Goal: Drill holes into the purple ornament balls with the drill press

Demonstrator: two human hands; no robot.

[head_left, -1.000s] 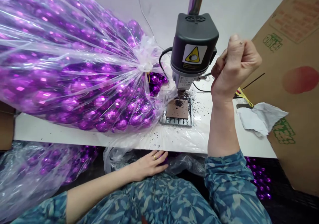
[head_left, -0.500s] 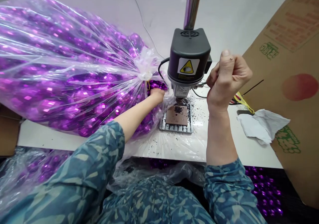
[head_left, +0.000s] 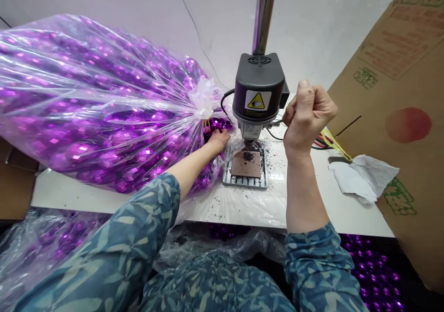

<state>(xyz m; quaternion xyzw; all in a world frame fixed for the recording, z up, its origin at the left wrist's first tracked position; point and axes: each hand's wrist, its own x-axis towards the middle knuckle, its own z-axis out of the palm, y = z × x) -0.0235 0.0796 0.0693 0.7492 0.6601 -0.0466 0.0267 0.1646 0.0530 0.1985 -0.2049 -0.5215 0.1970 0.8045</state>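
A black bench drill press [head_left: 260, 87] with a yellow warning label stands on the table. My right hand [head_left: 307, 117] is closed in a fist around its feed handle [head_left: 278, 122], raised to the right of the motor housing. My left hand [head_left: 219, 140] reaches into shiny purple faceted balls [head_left: 218, 124] beside the drill, at the opening under a tied knot; its fingers look apart and touch them, with the fingertips partly hidden. Below the chuck, a brown square board [head_left: 246, 167] lies on the slotted metal base [head_left: 245, 184], with dark shavings around the hole.
A large clear bag [head_left: 104, 117] full of purple balls fills the left side. At right stand a cardboard box [head_left: 391, 117], crumpled white paper [head_left: 362, 177] and a yellow-handled tool [head_left: 336, 144]. Shavings and plastic film cover the white table [head_left: 76, 194]. More purple balls [head_left: 376, 270] lie below its edge.
My left hand has shifted among the purple balls, and its fingers now show more. My right hand stays on the drill handle. The whole view has moved slightly.
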